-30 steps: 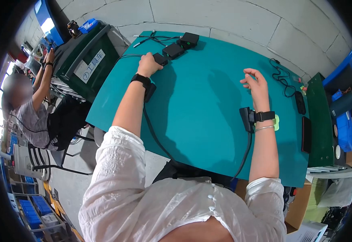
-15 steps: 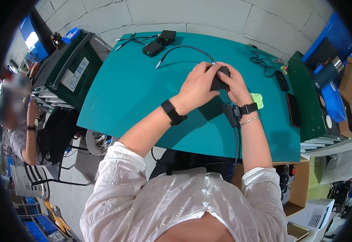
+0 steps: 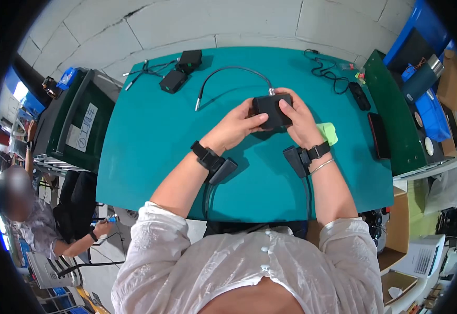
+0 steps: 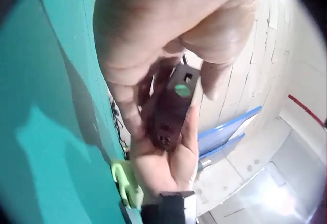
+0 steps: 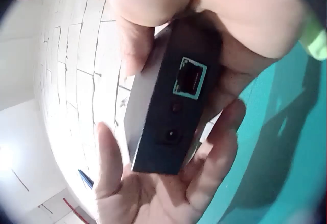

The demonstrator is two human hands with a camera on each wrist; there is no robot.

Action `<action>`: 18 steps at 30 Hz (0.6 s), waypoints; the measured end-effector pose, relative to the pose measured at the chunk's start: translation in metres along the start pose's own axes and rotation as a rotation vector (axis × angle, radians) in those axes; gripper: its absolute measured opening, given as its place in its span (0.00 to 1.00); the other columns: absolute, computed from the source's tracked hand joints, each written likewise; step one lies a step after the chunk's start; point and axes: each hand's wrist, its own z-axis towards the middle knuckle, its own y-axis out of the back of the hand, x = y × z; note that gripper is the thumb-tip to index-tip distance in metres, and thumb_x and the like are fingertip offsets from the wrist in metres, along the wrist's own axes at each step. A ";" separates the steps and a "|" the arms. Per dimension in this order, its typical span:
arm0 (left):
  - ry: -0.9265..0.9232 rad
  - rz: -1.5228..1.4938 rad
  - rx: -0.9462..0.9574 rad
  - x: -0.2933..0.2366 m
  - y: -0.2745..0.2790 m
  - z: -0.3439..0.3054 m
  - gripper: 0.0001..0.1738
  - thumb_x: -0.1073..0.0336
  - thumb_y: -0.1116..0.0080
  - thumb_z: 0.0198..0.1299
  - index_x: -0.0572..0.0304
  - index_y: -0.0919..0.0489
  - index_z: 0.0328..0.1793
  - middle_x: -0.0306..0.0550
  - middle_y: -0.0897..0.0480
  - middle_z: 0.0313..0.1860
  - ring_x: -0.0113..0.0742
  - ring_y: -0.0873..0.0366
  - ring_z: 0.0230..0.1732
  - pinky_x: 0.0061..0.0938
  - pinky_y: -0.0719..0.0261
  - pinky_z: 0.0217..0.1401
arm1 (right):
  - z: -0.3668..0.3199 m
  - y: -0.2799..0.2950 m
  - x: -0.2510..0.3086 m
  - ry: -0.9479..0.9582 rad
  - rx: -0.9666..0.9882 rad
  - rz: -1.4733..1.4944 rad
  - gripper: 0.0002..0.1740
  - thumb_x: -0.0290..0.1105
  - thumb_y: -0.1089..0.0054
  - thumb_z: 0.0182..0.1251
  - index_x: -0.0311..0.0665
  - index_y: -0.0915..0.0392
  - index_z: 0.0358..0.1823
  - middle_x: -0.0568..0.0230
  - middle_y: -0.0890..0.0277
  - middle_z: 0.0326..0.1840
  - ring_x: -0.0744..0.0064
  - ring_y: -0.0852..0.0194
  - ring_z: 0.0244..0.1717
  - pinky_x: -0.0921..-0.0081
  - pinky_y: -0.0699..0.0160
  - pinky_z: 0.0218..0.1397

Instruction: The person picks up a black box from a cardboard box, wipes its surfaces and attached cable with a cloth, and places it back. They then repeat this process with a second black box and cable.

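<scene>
Both hands grip one black box (image 3: 273, 111) above the table. My left hand (image 3: 233, 125) holds its left end, thumb on the near face; my right hand (image 3: 303, 120) holds the right end, thumb on top. From the box's far side a black cable (image 3: 228, 68) arcs left to a silver plug (image 3: 197, 103). In the right wrist view the box's side (image 5: 176, 101) shows a network port (image 5: 190, 79) and a round socket (image 5: 171, 135). The left wrist view shows a narrow side (image 4: 176, 98) with a green round sticker (image 4: 182, 90).
Two black boxes (image 3: 174, 81) with cables lie at the table's (image 3: 139, 157) back left. A coiled black cable (image 3: 333, 78), a black device (image 3: 359, 96), a phone (image 3: 378, 136) and a green pad (image 3: 328, 134) lie on the right. Another person (image 3: 34, 225) sits at the left.
The left hand took a box from the back left and brought it over to the right hand. Both hands now hold it, its upper face turned more into view.
</scene>
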 end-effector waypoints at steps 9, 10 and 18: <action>-0.138 0.170 0.103 -0.016 -0.004 -0.018 0.49 0.74 0.33 0.52 0.58 0.49 0.77 0.46 0.38 0.68 0.35 0.34 0.64 0.30 0.26 0.61 | -0.008 -0.020 -0.006 -0.038 -0.116 0.002 0.23 0.44 0.50 0.73 0.36 0.31 0.61 0.66 0.29 0.55 0.79 0.31 0.54 0.78 0.31 0.56; -0.135 0.167 0.101 -0.015 -0.006 -0.019 0.49 0.74 0.33 0.52 0.58 0.49 0.77 0.46 0.38 0.68 0.35 0.34 0.64 0.30 0.26 0.61 | -0.010 -0.019 -0.008 -0.043 -0.118 0.002 0.23 0.44 0.50 0.73 0.36 0.31 0.61 0.66 0.29 0.55 0.79 0.31 0.54 0.78 0.31 0.56; -0.129 0.243 -0.148 -0.014 -0.011 -0.018 0.46 0.73 0.30 0.49 0.64 0.43 0.73 0.46 0.31 0.64 0.35 0.32 0.64 0.31 0.33 0.67 | -0.015 -0.018 -0.003 -0.180 -0.153 -0.227 0.25 0.49 0.47 0.70 0.36 0.28 0.58 0.64 0.25 0.49 0.73 0.27 0.47 0.72 0.28 0.50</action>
